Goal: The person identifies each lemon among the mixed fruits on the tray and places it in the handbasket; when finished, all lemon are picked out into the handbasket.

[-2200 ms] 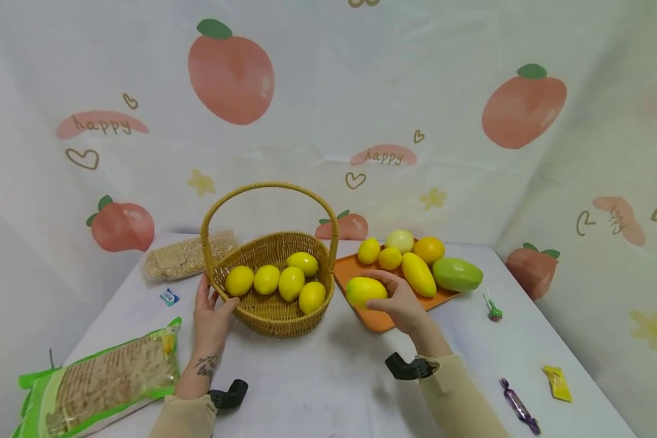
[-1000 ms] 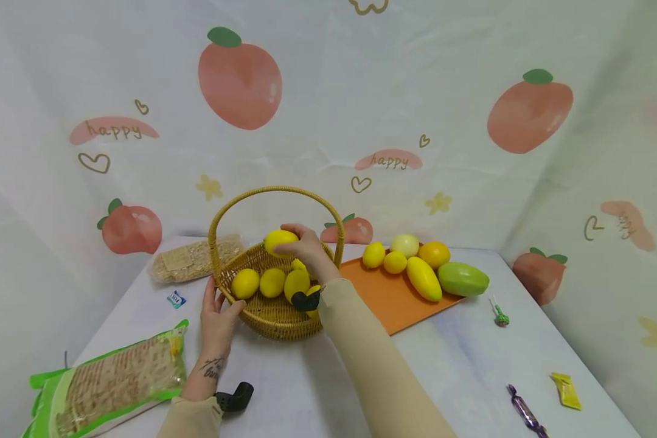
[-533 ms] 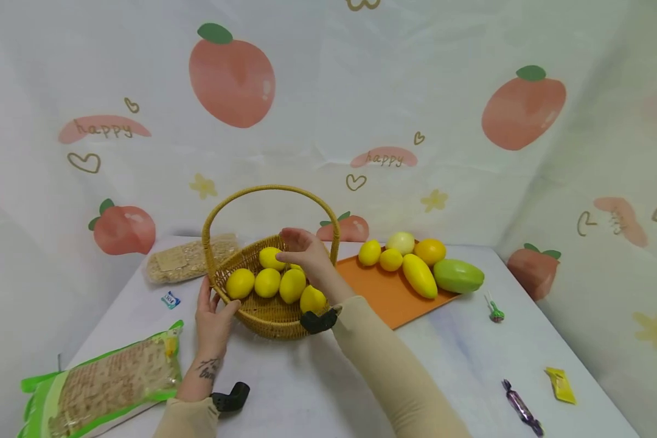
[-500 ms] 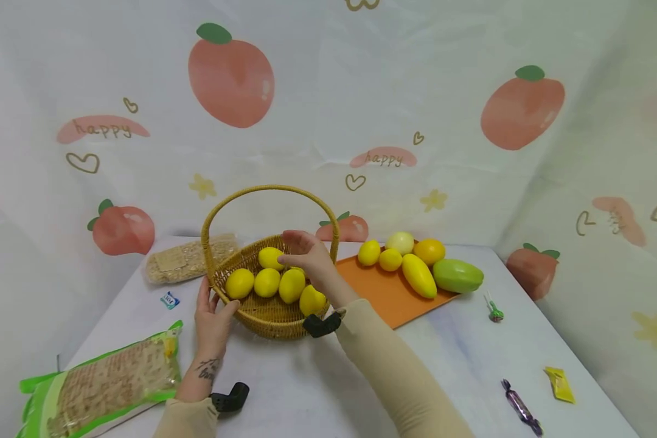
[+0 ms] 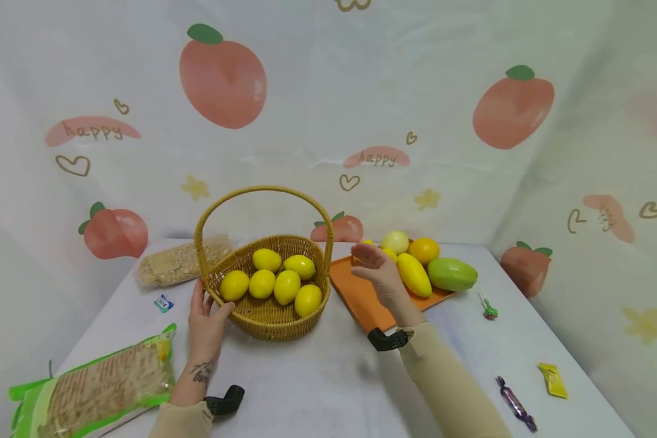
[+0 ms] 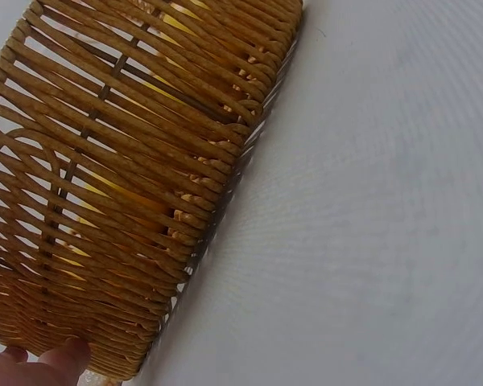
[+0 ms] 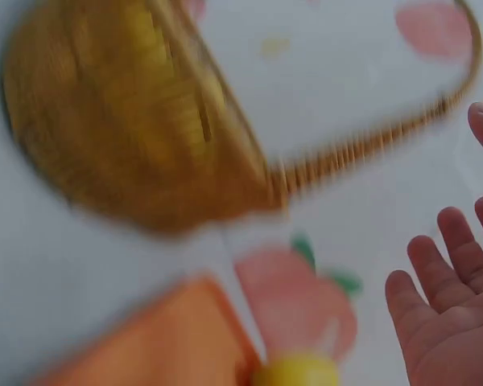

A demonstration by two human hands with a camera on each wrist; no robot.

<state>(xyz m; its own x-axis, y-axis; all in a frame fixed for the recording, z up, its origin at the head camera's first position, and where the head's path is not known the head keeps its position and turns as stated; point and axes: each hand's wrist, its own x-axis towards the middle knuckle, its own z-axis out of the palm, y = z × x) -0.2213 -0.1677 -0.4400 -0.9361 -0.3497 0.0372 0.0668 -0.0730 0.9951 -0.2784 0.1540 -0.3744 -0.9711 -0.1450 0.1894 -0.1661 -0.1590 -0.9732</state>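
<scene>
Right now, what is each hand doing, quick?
Left hand: open, resting against the basket rim.
Right hand: open, holding nothing, above the orange tray.

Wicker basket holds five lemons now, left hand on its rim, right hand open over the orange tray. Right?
Not quite: the wicker basket holds six lemons, not five, as the head view shows. The rest stands: the left hand rests on its rim and the right hand is open over the orange tray.
</scene>
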